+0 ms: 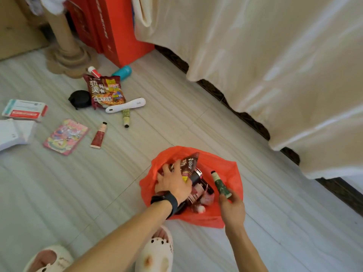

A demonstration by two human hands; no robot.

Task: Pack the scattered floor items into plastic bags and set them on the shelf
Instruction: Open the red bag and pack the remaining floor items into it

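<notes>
A red plastic bag (pixel 225 167) lies open on the floor, with several items inside. My left hand (pixel 172 181) reaches into it and grips a dark brown noodle packet (pixel 189 163). My right hand (pixel 232 209) holds a green tube (pixel 221 185) over the bag's right side. Scattered on the floor further left are a noodle packet (pixel 106 91), a white handled tool (pixel 125 105), a red tube (pixel 98 135), a pale green tube (pixel 125 117), a pink card pack (pixel 65 136), a black pouch (pixel 79 99), a teal bottle (pixel 123 72) and a small red-and-white bottle (pixel 93 71).
A red-and-white box (pixel 24 109) and a white paper stack (pixel 13 133) lie at the left edge. A cardboard column (pixel 64 48) and red cartons (pixel 110 28) stand at the back. Cream fabric (pixel 275 65) drapes along the right. My slippered feet (pixel 155 250) are at the bottom.
</notes>
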